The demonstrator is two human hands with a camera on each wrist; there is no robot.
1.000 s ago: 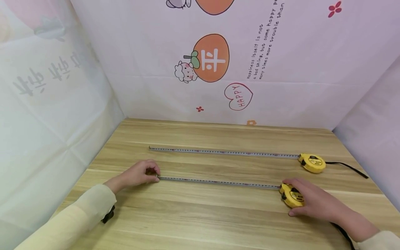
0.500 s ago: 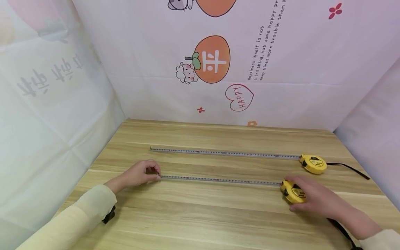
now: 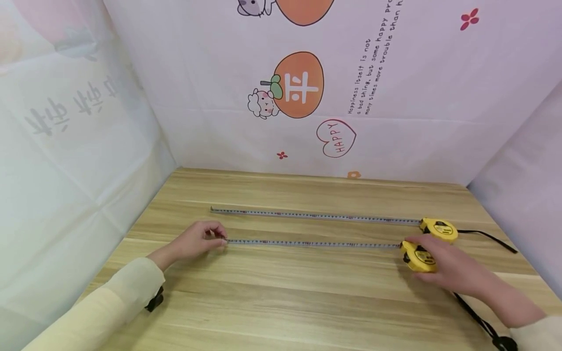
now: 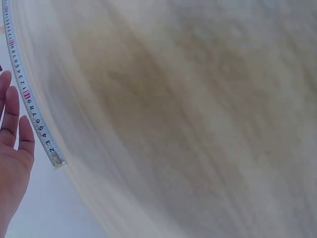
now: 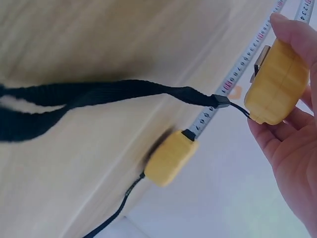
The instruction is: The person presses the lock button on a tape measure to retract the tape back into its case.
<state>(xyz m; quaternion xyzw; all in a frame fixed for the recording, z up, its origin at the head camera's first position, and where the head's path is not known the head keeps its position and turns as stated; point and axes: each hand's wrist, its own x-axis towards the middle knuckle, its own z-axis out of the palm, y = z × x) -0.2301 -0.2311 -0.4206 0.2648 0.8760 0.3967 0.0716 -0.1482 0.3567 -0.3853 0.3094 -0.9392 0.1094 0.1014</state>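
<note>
Two yellow tape measures lie with blades drawn out, nearly parallel. My right hand (image 3: 461,268) grips the case of the nearer tape measure (image 3: 419,257); in the right wrist view its yellow case (image 5: 280,82) sits between thumb and fingers. At the other end of its blade (image 3: 307,243), my left hand (image 3: 195,240) pinches the tip between thumb and finger. Behind it the farther tape measure (image 3: 443,229) rests on the table, its blade (image 3: 316,215) untouched. In the left wrist view, a blade with a metal end hook (image 4: 58,162) runs past my fingers (image 4: 27,136).
A black wrist strap (image 3: 487,239) trails right from the farther tape measure. Another black strap (image 5: 124,91) hangs from the held one. The wood-grain table (image 3: 281,302) meets printed white cloth (image 3: 210,131) at the back, with plain cloth at the sides.
Both hands have moved the nearer tape measure away from me, toward the farther one; the right hand has shifted more. The held case now overlaps the farther case in the head view.
</note>
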